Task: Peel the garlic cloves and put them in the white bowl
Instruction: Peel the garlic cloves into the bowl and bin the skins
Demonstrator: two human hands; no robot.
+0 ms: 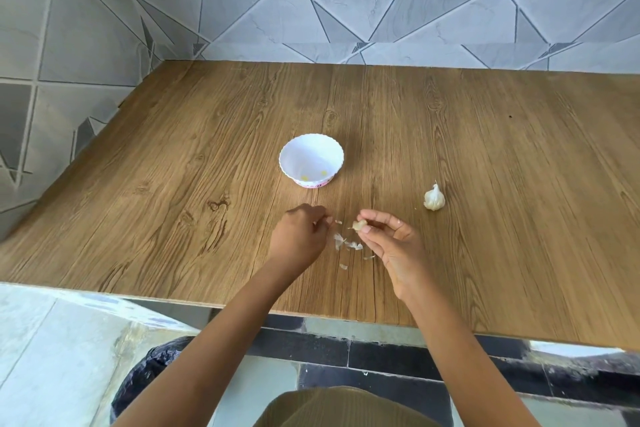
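A small white bowl (311,160) with a scalloped rim stands on the wooden table, just beyond my hands. My right hand (394,246) pinches a garlic clove (359,225) at its fingertips, a little above the table. My left hand (301,236) hovers to the left of the clove with its fingers curled and a scrap of skin at its fingertips. Bits of papery garlic skin (346,244) lie on the table between and below my hands. A garlic bulb (434,198) sits to the right of the bowl.
The wooden table (173,184) meets tiled walls at the back and left. Its front edge runs just below my forearms. A dark bin bag (145,378) sits on the floor under the table's edge.
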